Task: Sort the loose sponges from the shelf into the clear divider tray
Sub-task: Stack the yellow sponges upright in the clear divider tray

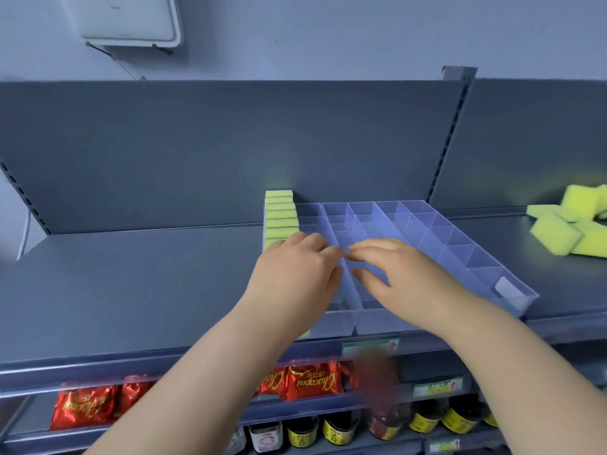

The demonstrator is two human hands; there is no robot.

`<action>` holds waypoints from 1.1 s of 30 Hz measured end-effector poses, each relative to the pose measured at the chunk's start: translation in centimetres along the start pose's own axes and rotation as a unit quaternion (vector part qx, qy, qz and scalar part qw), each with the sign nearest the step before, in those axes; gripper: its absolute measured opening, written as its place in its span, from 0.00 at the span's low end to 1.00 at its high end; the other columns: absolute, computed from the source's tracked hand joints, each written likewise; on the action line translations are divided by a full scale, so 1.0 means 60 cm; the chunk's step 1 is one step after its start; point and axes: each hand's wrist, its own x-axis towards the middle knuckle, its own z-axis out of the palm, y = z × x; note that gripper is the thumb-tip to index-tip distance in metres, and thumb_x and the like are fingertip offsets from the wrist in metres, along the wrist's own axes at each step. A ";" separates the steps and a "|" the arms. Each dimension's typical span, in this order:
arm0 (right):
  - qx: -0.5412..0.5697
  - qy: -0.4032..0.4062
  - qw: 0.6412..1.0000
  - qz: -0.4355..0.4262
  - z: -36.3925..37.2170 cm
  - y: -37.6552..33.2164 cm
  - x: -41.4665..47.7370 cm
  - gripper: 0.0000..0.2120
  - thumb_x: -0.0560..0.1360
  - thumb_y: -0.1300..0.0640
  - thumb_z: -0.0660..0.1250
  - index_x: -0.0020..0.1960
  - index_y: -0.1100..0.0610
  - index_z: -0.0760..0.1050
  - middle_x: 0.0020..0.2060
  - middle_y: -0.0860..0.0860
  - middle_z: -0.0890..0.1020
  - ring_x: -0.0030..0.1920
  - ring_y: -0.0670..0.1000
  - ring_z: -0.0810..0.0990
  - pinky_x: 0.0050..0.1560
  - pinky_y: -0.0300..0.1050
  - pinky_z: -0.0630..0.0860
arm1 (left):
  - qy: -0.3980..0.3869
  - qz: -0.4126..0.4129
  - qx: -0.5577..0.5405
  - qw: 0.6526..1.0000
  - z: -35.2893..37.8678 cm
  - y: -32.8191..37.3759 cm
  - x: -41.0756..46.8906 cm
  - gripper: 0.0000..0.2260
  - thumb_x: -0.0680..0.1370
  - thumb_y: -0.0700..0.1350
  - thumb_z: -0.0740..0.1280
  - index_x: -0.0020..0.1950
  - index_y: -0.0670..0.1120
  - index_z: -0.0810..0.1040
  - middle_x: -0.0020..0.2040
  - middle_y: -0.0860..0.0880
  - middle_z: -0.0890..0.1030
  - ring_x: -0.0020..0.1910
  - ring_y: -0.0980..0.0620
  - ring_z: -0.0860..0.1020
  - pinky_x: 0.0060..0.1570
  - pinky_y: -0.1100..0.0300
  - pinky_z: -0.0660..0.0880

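The clear divider tray point(437, 231) sits on the grey shelf point(131, 284) at the middle of the view, its long lanes running from 6 toward 12 o'clock and cut by cross walls into small cells. The lane at its 9 o'clock side holds a row of yellow-green sponges point(281, 213) standing on edge, packed face to face. The other lanes show only bare plastic, with a white label point(507, 289) at the corner near 4 o'clock. The loose sponges point(558, 231), the same yellow-green, lie in a tumbled heap on the shelf at 3 o'clock, well apart from the tray.

Both hands hover over the near half of the tray. The left hand point(295, 270) covers the near end of the sponge row, its fingers point(323, 246) bent; whether they hold anything cannot be told. The right hand point(407, 277) has its fingers point(368, 246) nearly straight, thumb spread wide, holding nothing. The two sets of fingertips almost meet above a lane wall.

Below the shelf edge, at 6 o'clock, hang price tags point(371, 346), then red snack packets point(312, 379) and dark bottles point(460, 418) with yellow labels. A white box point(124, 18) is fixed to the wall at 11 o'clock
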 end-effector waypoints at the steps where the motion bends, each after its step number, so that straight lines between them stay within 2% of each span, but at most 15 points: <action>1: -0.005 0.006 1.000 0.014 -0.006 0.016 -0.011 0.16 0.79 0.51 0.58 0.65 0.47 0.71 0.65 0.40 0.71 0.66 0.43 0.65 0.63 0.37 0.63 | 0.000 0.007 -0.005 1.000 0.004 0.020 0.011 0.14 0.73 0.50 0.58 0.47 0.50 0.82 0.37 0.52 0.80 0.35 0.47 0.78 0.31 0.58 0.74; 6: 0.001 0.039 0.996 0.083 -0.047 0.108 -0.078 0.17 0.79 0.50 0.57 0.67 0.47 0.69 0.67 0.39 0.68 0.68 0.42 0.63 0.66 0.41 0.64 | 0.006 0.043 -0.022 0.999 0.043 0.130 0.065 0.12 0.70 0.49 0.63 0.49 0.48 0.82 0.37 0.51 0.81 0.35 0.47 0.79 0.32 0.57 0.75; 10: 0.011 0.067 0.990 0.126 -0.085 0.214 -0.166 0.17 0.78 0.51 0.58 0.67 0.48 0.70 0.66 0.40 0.70 0.67 0.40 0.64 0.65 0.34 0.60 | -0.006 0.064 -0.050 0.997 0.095 0.258 0.104 0.13 0.69 0.50 0.64 0.51 0.50 0.82 0.38 0.53 0.82 0.35 0.49 0.80 0.34 0.58 0.76; 15: 0.020 0.068 0.974 0.217 -0.123 0.362 -0.322 0.17 0.79 0.51 0.58 0.67 0.47 0.70 0.66 0.41 0.69 0.67 0.40 0.64 0.65 0.34 0.60 | -0.058 0.080 -0.085 0.991 0.161 0.429 0.141 0.16 0.73 0.51 0.57 0.51 0.51 0.82 0.40 0.55 0.82 0.37 0.51 0.81 0.35 0.60 0.76; 16: 0.028 0.066 0.970 0.234 -0.127 0.389 -0.353 0.16 0.79 0.51 0.58 0.66 0.48 0.70 0.66 0.41 0.69 0.67 0.40 0.65 0.66 0.35 0.61 | -0.064 0.082 -0.089 0.991 0.173 0.460 0.145 0.15 0.73 0.51 0.58 0.51 0.50 0.82 0.40 0.55 0.82 0.38 0.50 0.81 0.35 0.60 0.76; 19: 0.044 0.058 0.956 0.284 -0.135 0.459 -0.439 0.16 0.79 0.51 0.58 0.66 0.48 0.70 0.66 0.41 0.69 0.66 0.40 0.65 0.66 0.35 0.62 | -0.100 0.085 -0.122 0.984 0.218 0.543 0.152 0.14 0.75 0.49 0.63 0.59 0.49 0.79 0.48 0.52 0.83 0.46 0.47 0.81 0.44 0.57 0.76; 22: 0.045 0.067 0.945 0.316 -0.144 0.517 -0.502 0.17 0.79 0.52 0.58 0.66 0.49 0.70 0.65 0.43 0.71 0.65 0.42 0.67 0.65 0.35 0.62 | -0.121 0.101 -0.141 0.977 0.246 0.617 0.164 0.16 0.77 0.49 0.60 0.63 0.49 0.76 0.55 0.52 0.81 0.53 0.47 0.79 0.52 0.56 0.73; 24: 0.043 0.075 0.940 0.330 -0.151 0.548 -0.529 0.16 0.78 0.53 0.59 0.66 0.50 0.71 0.64 0.44 0.72 0.64 0.42 0.68 0.63 0.32 0.62 | -0.148 0.112 -0.157 0.970 0.260 0.655 0.178 0.17 0.80 0.50 0.57 0.68 0.52 0.70 0.61 0.54 0.77 0.61 0.49 0.74 0.58 0.58 0.68; 25: 0.046 0.078 0.938 0.336 -0.155 0.563 -0.539 0.16 0.78 0.52 0.59 0.66 0.50 0.71 0.64 0.43 0.72 0.64 0.42 0.68 0.61 0.31 0.61 | -0.134 0.122 -0.163 0.970 0.270 0.670 0.184 0.17 0.80 0.50 0.56 0.70 0.53 0.68 0.63 0.55 0.76 0.62 0.51 0.72 0.59 0.59 0.67; 28: 0.051 0.078 0.934 0.345 -0.166 0.601 -0.556 0.17 0.79 0.51 0.58 0.67 0.48 0.69 0.64 0.41 0.71 0.64 0.40 0.68 0.61 0.32 0.62 | -0.127 0.131 -0.179 0.967 0.292 0.701 0.207 0.17 0.80 0.50 0.58 0.68 0.53 0.70 0.61 0.55 0.77 0.61 0.51 0.74 0.56 0.58 0.70; 31: 0.049 0.083 0.932 0.349 -0.180 0.655 -0.558 0.17 0.79 0.51 0.58 0.67 0.48 0.69 0.64 0.41 0.71 0.64 0.40 0.67 0.61 0.31 0.61 | -0.115 0.143 -0.177 0.967 0.320 0.735 0.249 0.13 0.75 0.47 0.67 0.59 0.50 0.79 0.51 0.53 0.82 0.50 0.50 0.81 0.46 0.56 0.76; 33: 0.047 0.091 0.932 0.347 -0.190 0.695 -0.551 0.17 0.78 0.51 0.58 0.67 0.47 0.70 0.64 0.41 0.72 0.64 0.41 0.67 0.61 0.31 0.61 | -0.117 0.142 -0.183 0.966 0.336 0.757 0.282 0.14 0.77 0.48 0.64 0.62 0.50 0.77 0.55 0.53 0.81 0.54 0.49 0.79 0.51 0.55 0.75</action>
